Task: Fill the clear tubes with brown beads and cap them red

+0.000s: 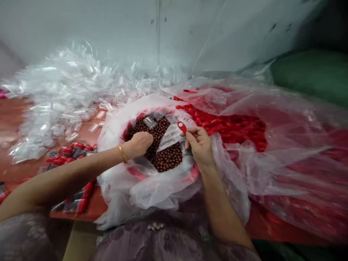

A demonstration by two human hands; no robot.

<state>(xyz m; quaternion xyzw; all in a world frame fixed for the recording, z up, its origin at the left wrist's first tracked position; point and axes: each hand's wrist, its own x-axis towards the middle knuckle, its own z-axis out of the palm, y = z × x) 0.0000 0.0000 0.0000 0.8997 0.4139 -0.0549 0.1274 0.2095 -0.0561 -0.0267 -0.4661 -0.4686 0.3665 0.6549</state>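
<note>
A plastic-lined container (108, 119) in front of me holds many small brown beads (168, 158). Over its left part, close above the beads, is my left hand (140, 143), its fingers curled closed and pointing down. What they hold, if anything, is hidden. At the container's right side my right hand (199, 145) pinches a red oval plastic piece (182, 126) with a hole in its upper end. A white scoop-like piece (170, 137) lies on the beads between my hands. Near it rests a small clear box (150, 122).
Behind and left spreads a heap of small clear plastic boxes (67, 83). Red-capped pieces (72, 152) lie left on the red table (94, 212). To the right, a large translucent bag (285, 159) holds red pieces (233, 127). A wall (179, 36) stands behind.
</note>
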